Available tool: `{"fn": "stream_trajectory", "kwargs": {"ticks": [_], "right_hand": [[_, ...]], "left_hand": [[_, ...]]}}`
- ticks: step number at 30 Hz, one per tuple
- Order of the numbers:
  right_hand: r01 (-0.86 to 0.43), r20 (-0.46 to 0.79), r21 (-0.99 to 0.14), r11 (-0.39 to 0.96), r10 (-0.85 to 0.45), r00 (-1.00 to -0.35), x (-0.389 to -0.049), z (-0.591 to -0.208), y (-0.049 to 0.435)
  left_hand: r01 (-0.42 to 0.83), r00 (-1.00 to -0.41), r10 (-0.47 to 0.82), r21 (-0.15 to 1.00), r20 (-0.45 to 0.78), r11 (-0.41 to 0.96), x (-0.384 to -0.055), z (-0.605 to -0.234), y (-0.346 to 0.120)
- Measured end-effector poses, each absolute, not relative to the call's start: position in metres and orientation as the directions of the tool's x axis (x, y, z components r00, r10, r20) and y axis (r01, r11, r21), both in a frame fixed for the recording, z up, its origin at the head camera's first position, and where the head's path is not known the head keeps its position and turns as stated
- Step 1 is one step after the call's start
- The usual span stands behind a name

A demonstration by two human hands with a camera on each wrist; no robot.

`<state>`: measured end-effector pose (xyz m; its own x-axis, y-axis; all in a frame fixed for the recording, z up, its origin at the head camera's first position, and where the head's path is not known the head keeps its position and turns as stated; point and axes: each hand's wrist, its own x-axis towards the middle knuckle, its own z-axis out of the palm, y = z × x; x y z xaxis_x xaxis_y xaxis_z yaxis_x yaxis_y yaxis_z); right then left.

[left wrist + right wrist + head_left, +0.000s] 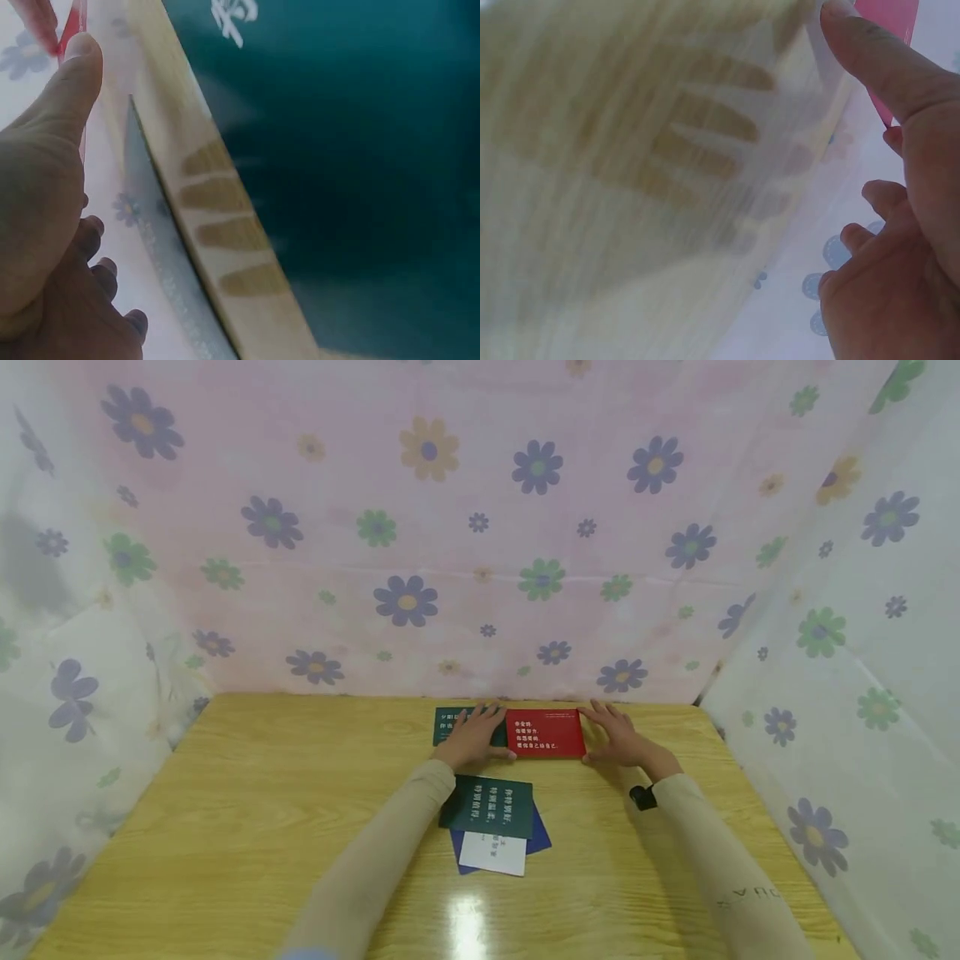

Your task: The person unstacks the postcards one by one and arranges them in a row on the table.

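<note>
1. In hand, by the look of it: a placing step, setting the red card beside the far green card, close to the back edge of the desk.
2. Left hand: grip part-way open, spanning the red card's left end between thumb and forefinger; remaining fingers stretched over the far green card, hiding part of it.
3. Right hand: grip similarly part-way open, thumb and forefinger at the near and far corners of the red card's right end, remaining fingers loosely bent.
4. Red card: lettering towards the head view, long sides running left to right, left end right up against the far green card or nearly so. Impossible to tell whether resting fully on the desk.
5. Nearer the person, in an untidy pile: near green card uppermost, white card partly beneath, blue card at the bottom.
6. Next move, as judged: calls for evening up both cards' edges, lowering flat, then releasing both ends together without nudging the far green card.
</note>
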<state>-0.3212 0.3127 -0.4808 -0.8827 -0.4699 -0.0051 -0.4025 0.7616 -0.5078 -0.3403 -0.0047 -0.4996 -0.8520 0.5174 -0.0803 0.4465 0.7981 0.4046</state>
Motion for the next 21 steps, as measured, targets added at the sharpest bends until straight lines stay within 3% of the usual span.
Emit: {"fn": "stream_trajectory", "kwargs": {"ticks": [5, 11, 21], "right_hand": [[-0.373, -0.059, -0.531, 0.761, -0.472, -0.880, -0.331, -0.474, 0.318], [-0.282, -0.177, -0.471, 0.835, -0.403, -0.898, -0.344, -0.474, 0.314], [-0.220, -0.253, -0.421, 0.880, -0.347, -0.903, -0.351, -0.474, 0.313]], "left_hand": [[0.435, -0.855, 0.511, 0.416, -0.087, 0.799, -0.351, -0.499, 0.003], [0.430, -0.852, 0.513, 0.420, -0.102, 0.799, -0.357, -0.500, 0.004], [0.436, -0.843, 0.523, 0.411, -0.125, 0.801, -0.360, -0.496, 0.009]]}}
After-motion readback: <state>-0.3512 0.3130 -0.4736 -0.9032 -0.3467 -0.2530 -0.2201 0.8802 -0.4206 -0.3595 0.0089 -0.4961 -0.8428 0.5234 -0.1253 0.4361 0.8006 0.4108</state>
